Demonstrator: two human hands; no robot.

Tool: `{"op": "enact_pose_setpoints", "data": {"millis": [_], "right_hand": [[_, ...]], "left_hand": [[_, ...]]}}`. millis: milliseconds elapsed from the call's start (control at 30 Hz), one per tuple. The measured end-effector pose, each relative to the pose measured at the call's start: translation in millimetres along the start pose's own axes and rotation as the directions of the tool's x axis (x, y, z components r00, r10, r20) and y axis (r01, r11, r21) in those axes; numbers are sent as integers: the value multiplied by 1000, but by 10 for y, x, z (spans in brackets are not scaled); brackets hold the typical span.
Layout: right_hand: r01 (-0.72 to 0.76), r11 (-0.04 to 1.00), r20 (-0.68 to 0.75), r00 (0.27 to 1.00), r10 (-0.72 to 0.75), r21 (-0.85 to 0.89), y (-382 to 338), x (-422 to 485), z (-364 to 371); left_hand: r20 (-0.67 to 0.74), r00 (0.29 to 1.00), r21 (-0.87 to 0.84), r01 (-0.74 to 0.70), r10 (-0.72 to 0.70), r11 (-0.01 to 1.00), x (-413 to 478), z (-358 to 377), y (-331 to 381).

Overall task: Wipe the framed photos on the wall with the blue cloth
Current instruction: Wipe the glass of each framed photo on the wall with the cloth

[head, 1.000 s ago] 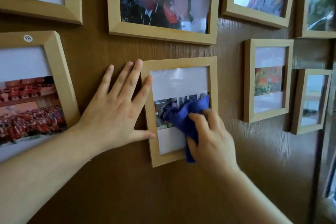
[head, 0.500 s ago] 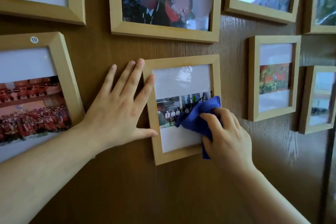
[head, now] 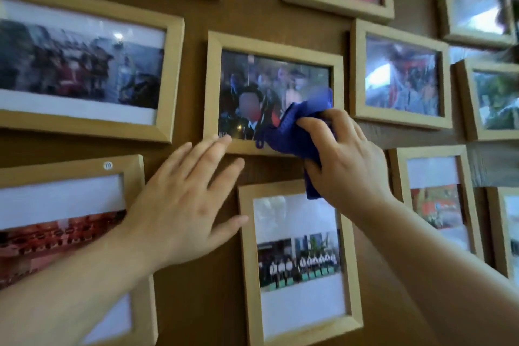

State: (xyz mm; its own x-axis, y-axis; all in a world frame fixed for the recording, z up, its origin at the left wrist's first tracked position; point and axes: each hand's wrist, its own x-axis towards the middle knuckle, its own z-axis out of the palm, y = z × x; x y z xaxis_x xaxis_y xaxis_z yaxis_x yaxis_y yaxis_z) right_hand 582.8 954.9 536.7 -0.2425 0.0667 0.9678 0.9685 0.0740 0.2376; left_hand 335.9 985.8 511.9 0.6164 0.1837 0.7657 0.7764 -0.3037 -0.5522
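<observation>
Left hand (head: 185,205) lies open, fingers spread flat on the wooden wall (head: 193,149), fingertips touching the lower edge of the centre frame (head: 273,93). To its right, the right hand (head: 345,160) grips the bunched blue cloth (head: 295,132) against that frame's lower right glass. The frame hangs wide, among other frames; the cloth trails down toward the lower frame (head: 297,261).
</observation>
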Motion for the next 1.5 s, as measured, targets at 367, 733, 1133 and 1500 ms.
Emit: {"op": "enact_pose_setpoints", "data": {"millis": [367, 733, 1133, 1500], "right_hand": [[9, 999, -69, 998, -5, 49, -369, 959, 274], [-196, 980, -45, 980, 194, -38, 332, 894, 239], [150, 983, 11, 988, -152, 108, -427, 747, 269], [-6, 998, 57, 998, 9, -65, 418, 518, 114]], "left_hand": [[4, 979, 178, 199, -203, 964, 616, -252, -454], [16, 973, 175, 223, -230, 959, 661, -161, -527], [44, 969, 168, 234, -245, 957, 666, -94, -509], [32, 969, 198, 236, -247, 951, 664, -34, -531]]}}
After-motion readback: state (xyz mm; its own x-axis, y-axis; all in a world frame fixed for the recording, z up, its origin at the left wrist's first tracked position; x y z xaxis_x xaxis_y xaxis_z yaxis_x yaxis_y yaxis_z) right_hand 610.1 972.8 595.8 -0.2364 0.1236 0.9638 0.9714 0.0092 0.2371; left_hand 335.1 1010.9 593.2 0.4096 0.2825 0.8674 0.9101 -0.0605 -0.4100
